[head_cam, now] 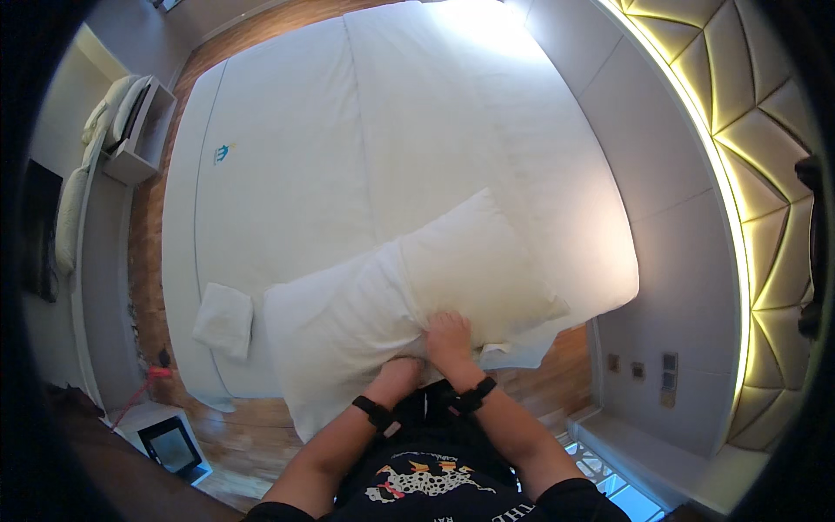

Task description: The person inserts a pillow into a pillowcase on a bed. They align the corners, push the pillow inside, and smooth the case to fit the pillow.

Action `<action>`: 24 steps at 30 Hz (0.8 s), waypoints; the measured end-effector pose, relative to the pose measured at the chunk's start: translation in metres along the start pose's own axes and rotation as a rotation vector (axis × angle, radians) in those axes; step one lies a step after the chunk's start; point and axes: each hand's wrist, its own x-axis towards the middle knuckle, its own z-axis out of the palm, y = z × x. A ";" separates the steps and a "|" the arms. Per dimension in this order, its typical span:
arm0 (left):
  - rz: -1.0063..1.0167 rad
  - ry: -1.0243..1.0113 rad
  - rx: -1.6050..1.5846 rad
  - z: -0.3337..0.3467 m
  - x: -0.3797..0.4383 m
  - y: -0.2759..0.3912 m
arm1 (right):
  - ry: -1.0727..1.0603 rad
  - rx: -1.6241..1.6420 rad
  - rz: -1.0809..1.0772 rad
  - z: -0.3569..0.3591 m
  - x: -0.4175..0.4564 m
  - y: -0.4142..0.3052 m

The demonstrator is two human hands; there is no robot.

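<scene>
A pillow [470, 261] lies across the near edge of a bed with a white sheet [293, 163]. A white pillowcase [339, 326] covers its left part, and the case's loose end spreads to the left. My right hand [449, 336] grips the fabric at the case's rim near the middle of the pillow's near side. Just left of it and lower, my left hand [401, 378] is at the near edge of the case, its fingers partly hidden by cloth. A folded white cloth [224, 320] rests on the bed at the left.
A padded headboard wall with a light strip [730, 196] stands at the right, with wall switches [669, 372] below. At the left are a shelf unit [143, 137] holding pillows [117, 111], a wall-mounted television [42, 228] and a white cabinet [166, 444] on the wooden floor.
</scene>
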 end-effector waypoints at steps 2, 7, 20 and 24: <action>-0.145 0.070 -0.037 -0.067 -0.007 0.026 | -0.064 0.194 0.088 -0.002 -0.011 0.018; 0.278 0.624 -0.164 -0.105 0.044 0.010 | -0.337 0.740 0.296 -0.062 -0.042 0.048; 0.476 0.176 0.458 -0.195 0.203 -0.001 | -0.048 0.555 0.751 -0.066 -0.130 0.124; 0.626 0.425 0.254 -0.150 0.210 0.025 | 0.120 0.632 0.862 0.000 -0.181 0.151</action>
